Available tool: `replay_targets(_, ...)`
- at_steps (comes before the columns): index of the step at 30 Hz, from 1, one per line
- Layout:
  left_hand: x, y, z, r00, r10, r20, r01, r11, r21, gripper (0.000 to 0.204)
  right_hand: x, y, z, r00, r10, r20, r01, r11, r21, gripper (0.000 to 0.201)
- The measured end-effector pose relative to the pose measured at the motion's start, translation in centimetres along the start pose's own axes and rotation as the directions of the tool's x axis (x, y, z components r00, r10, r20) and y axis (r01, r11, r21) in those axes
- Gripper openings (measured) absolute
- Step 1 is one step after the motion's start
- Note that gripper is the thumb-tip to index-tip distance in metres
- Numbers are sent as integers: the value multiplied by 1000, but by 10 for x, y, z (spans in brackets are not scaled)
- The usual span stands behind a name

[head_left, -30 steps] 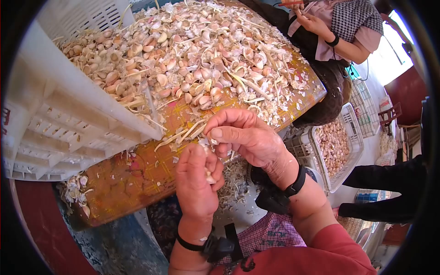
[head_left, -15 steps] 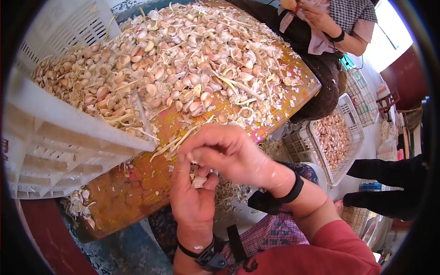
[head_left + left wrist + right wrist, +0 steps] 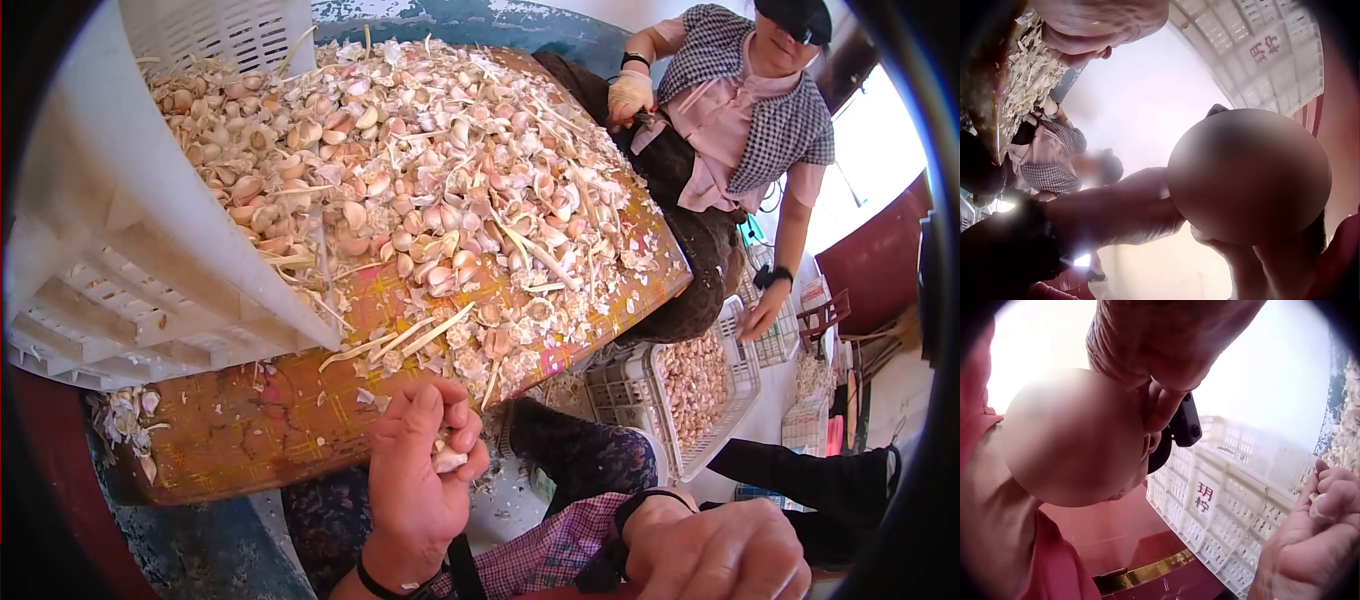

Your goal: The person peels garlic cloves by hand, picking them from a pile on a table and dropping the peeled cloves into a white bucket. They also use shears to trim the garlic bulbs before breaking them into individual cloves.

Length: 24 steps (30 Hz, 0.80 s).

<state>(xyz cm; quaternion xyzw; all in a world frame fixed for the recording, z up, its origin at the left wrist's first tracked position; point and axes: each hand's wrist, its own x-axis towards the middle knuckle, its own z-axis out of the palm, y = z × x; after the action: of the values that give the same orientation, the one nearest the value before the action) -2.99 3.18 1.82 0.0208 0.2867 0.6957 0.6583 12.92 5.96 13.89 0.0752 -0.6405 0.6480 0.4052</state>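
Note:
My left hand (image 3: 412, 495) is over the table's near edge, palm up. Its curled fingers hold a pale garlic clove (image 3: 449, 460), which also shows in the right wrist view between the fingers. My right hand (image 3: 715, 550) is raised close to the camera at the bottom right, its back and bent knuckles showing. The right wrist view has this hand up at the person's face, with its fingertips partly hidden; I cannot tell whether it holds anything. A large heap of garlic cloves (image 3: 420, 215) and papery skins covers the table (image 3: 250, 430) ahead of the left hand.
A white plastic crate (image 3: 150, 230) stands tipped at the table's left. Cut garlic stalks (image 3: 400, 340) lie by the near edge. Another person (image 3: 740, 130) sits at the far right corner. On the floor is a crate (image 3: 735, 415) of cloves.
My right hand has left the left hand and swung down right in the head view, up to the face. The left hand keeps its garlic. The other person's arms have moved apart.

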Motion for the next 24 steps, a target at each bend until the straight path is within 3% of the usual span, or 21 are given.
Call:
replay_targets(6,-13,-3,8,998,-46,51,42,997,63,25,0,11,5,975,-218,-47,208,964,-165,13)
replay_targets(7,-14,-2,8,997,-47,53,44,997,61,27,0,12,7,973,-222,-58,211,965,-158,13)
replay_targets(9,-13,-3,6,996,-32,89,27,998,63,33,0,13,11,964,-245,-104,199,923,-330,13)
replay_targets(15,-12,6,20,997,-81,17,82,992,-92,45,6,40,-10,982,-146,-119,109,956,-273,7)
replay_targets(16,-13,6,15,996,-87,16,88,992,-91,45,4,46,-17,983,-183,-28,174,966,-191,7)
replay_targets(17,-14,6,8,985,-108,134,128,981,-149,45,3,51,-21,972,-225,63,230,967,-108,9)
replay_targets(18,-13,5,4,960,-115,253,169,964,-203,44,2,61,-1,962,-190,-194,217,968,127,9)
replay_targets(19,-11,3,2,959,-115,258,171,963,-206,44,5,57,-8,963,-190,-191,215,969,123,9)
replay_targets(21,-11,5,-1,979,-123,162,145,981,-130,41,20,50,-23,999,-23,45,14,981,195,10)
replay_targets(22,-10,6,1,987,-137,84,146,982,-117,36,0,73,-10,977,-212,-15,208,937,282,13)
replay_targets(24,-9,8,-2,987,-138,78,148,979,-141,34,-1,75,-7,977,-211,-44,212,910,357,13)
